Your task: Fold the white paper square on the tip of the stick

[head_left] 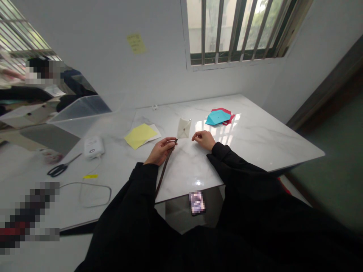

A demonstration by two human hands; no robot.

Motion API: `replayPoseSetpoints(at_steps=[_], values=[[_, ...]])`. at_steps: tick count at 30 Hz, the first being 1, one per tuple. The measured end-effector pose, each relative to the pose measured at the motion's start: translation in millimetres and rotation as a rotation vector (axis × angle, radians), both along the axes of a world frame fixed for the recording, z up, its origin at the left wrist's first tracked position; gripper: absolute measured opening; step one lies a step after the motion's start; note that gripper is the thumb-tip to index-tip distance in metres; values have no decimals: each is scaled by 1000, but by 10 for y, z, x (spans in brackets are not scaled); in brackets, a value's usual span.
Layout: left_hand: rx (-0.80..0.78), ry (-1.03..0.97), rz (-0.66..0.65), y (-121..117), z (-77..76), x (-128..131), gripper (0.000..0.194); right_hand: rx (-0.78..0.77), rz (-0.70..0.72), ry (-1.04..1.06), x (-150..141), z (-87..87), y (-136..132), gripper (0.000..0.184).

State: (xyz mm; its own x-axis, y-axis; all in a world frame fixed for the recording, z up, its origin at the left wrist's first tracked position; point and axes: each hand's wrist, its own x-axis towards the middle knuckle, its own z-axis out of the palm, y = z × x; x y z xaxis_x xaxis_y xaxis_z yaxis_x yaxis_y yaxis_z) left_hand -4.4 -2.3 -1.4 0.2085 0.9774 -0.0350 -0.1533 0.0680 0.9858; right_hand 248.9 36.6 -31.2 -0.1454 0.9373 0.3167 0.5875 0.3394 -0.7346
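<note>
My left hand point(161, 150) is closed round a thin dark stick point(164, 170) that slants down toward my body. A white folded paper pinwheel point(184, 128) sits pinned at the stick's top end, just above the hand. My right hand point(203, 139) rests on the white marble table point(255, 139) a little to the right of the pinwheel, its fingers curled inward; I cannot make out anything in them. Both arms wear black sleeves.
A yellow paper sheet point(140, 135) lies left of the hands. Blue and red papers point(219, 116) lie further back. Black scissors point(59, 168), a white device point(93, 147) with its cable, and a clear plastic box point(81, 113) are at the left. Another person sits at the far left.
</note>
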Motion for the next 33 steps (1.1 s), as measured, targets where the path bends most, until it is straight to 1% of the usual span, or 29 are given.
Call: replayPoseSetpoints(at_steps=[16, 18, 20, 22, 24, 26, 29, 33], values=[[35, 33, 2, -8, 8, 11, 49, 10, 7, 19, 0, 10, -4, 23], [41, 35, -3, -12, 10, 11, 49, 24, -24, 53, 2, 12, -4, 23], [42, 35, -5, -12, 8, 8, 49, 25, -88, 112, 6, 14, -5, 33], [38, 39, -3, -8, 2, 1, 50, 7, -137, 163, 9, 15, -10, 50], [35, 45, -3, -3, -7, -6, 50, -7, -138, 179, 8, 16, -19, 65], [34, 47, -10, 1, -19, -11, 50, 2, -113, 171, 4, 17, -29, 75], [45, 59, -27, 1, -35, -11, 49, 54, -88, 141, -1, 28, -43, 81], [70, 103, -53, -6, -50, -5, 49, 142, -104, 80, 6, 68, -49, 81]])
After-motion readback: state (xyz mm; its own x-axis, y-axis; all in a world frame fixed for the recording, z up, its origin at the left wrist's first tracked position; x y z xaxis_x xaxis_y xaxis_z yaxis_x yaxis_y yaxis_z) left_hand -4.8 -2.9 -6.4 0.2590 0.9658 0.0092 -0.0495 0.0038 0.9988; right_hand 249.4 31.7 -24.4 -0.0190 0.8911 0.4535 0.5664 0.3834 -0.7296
